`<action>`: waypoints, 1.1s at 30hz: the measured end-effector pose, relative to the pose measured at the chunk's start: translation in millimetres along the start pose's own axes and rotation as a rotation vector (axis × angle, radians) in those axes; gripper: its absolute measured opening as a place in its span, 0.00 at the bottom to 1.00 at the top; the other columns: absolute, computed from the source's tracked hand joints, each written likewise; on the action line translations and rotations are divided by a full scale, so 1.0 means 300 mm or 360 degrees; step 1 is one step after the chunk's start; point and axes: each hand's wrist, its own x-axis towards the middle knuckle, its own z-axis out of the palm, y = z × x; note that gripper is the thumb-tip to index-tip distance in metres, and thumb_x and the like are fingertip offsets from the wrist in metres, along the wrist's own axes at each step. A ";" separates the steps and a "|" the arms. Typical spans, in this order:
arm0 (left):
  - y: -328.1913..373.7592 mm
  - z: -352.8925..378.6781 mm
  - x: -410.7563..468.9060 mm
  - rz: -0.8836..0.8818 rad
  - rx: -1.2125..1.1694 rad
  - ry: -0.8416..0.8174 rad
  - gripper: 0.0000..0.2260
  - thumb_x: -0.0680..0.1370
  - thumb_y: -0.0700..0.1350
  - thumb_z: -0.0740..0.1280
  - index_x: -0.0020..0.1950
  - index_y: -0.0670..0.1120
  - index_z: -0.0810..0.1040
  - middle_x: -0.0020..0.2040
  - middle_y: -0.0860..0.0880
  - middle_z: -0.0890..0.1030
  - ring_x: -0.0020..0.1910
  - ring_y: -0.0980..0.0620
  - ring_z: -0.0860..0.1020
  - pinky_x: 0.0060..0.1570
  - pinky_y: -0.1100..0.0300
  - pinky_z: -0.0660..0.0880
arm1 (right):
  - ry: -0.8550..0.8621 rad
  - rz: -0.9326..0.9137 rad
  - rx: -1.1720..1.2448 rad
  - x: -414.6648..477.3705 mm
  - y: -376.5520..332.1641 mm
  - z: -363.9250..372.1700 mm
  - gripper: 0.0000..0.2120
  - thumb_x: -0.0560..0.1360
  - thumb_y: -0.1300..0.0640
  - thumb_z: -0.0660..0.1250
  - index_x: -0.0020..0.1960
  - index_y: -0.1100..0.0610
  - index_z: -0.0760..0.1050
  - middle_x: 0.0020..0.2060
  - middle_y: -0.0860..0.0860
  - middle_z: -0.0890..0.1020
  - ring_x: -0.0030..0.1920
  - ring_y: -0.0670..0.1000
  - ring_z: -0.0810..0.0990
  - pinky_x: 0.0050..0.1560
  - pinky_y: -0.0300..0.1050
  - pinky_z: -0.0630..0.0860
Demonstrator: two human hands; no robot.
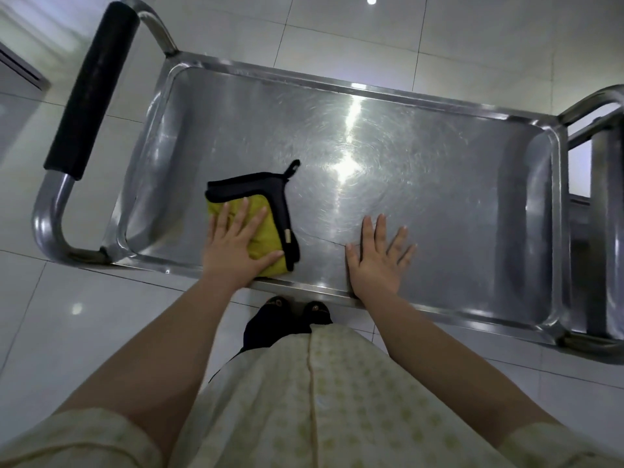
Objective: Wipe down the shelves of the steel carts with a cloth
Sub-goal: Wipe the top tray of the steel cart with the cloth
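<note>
A steel cart's top shelf (405,157) lies below me, shiny and scuffed, with a raised rim. A folded yellow cloth with black edging and a hanging loop (270,211) rests on the shelf near its front left. My left hand (234,246) presses flat on the cloth, fingers spread over the yellow side. My right hand (378,258) lies flat and bare on the steel to the right of the cloth, fingers apart, near the front rim.
The cart's push handle with a black foam grip (93,86) curves up at the left end. Steel tubing of the cart frame (594,106) stands at the right end. White glossy floor tiles (439,35) surround the cart; my feet (297,309) are just under the front rim.
</note>
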 end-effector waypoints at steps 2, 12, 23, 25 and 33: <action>-0.083 -0.014 -0.009 -0.0078 0.0011 0.0014 0.41 0.67 0.79 0.45 0.76 0.66 0.37 0.79 0.57 0.36 0.77 0.49 0.34 0.75 0.48 0.34 | -0.0005 0.0003 -0.0033 -0.001 -0.006 0.002 0.30 0.80 0.36 0.37 0.76 0.43 0.28 0.76 0.46 0.30 0.74 0.62 0.28 0.71 0.67 0.31; -0.065 -0.017 -0.001 -0.0114 0.0072 0.0027 0.41 0.71 0.74 0.51 0.78 0.60 0.41 0.80 0.50 0.39 0.77 0.41 0.36 0.74 0.40 0.36 | -0.0099 -0.0512 0.0046 0.003 -0.295 -0.039 0.29 0.81 0.39 0.40 0.77 0.44 0.31 0.76 0.49 0.31 0.72 0.64 0.25 0.71 0.66 0.30; -0.086 -0.008 0.038 -0.0117 0.0006 0.0060 0.34 0.75 0.72 0.43 0.76 0.63 0.32 0.78 0.49 0.32 0.76 0.43 0.32 0.70 0.30 0.37 | -0.0006 -0.0239 0.0189 0.051 -0.367 0.005 0.28 0.82 0.40 0.41 0.79 0.43 0.38 0.77 0.43 0.36 0.75 0.58 0.28 0.73 0.60 0.29; -0.184 -0.032 0.049 -0.0061 0.0041 0.0007 0.34 0.74 0.73 0.42 0.75 0.65 0.32 0.78 0.51 0.31 0.76 0.43 0.31 0.70 0.30 0.38 | 0.0029 -0.0181 0.0153 0.057 -0.386 0.013 0.28 0.82 0.39 0.41 0.79 0.43 0.38 0.75 0.41 0.34 0.75 0.58 0.29 0.73 0.61 0.30; -0.435 -0.091 0.059 0.0022 0.0089 -0.0064 0.34 0.73 0.74 0.43 0.73 0.67 0.31 0.76 0.55 0.29 0.76 0.45 0.30 0.69 0.31 0.33 | 0.0053 0.0003 -0.0040 0.059 -0.477 0.042 0.27 0.81 0.41 0.38 0.74 0.42 0.28 0.77 0.44 0.34 0.76 0.62 0.31 0.73 0.62 0.31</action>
